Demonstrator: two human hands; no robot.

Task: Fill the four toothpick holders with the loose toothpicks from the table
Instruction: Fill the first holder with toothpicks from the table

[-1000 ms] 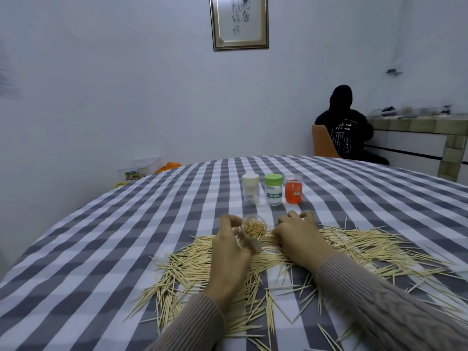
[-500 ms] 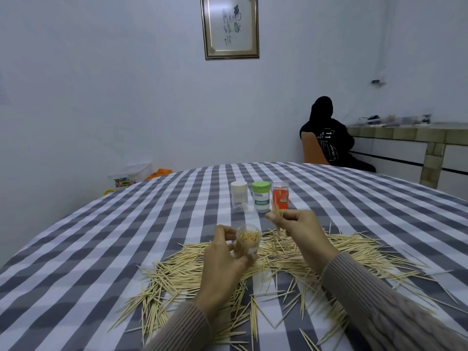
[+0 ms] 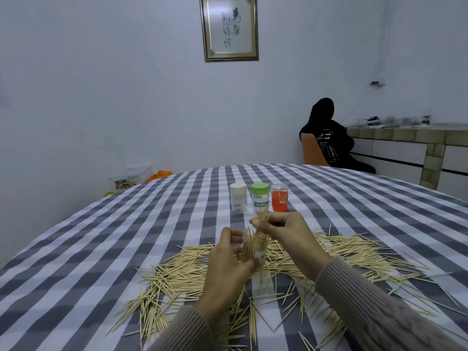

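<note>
Holding clear toothpick holder [image 3: 254, 245] in left hand [image 3: 227, 259], fingers curled round it, above loose toothpicks [image 3: 354, 252] on checked tablecloth [image 3: 126, 236]. Pinching small bundle of toothpicks [image 3: 261, 220] in right hand [image 3: 286, 233], tips entering holder mouth. Behind: white-capped holder [image 3: 238, 198], green-capped holder [image 3: 260, 198], orange holder [image 3: 279, 198].

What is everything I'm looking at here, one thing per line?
clear holder: one, part-filled, gripped in left hand
capped holders: three, white, green, orange-red, in a row beyond the hands
loose toothpicks: many, pale wood, scattered on tablecloth
tablecloth: one, grey-white checked
framed picture: one, on wall
seated person: one, dark clothes, far right
left hand: holds clear holder
right hand: pinches toothpicks over it
</note>
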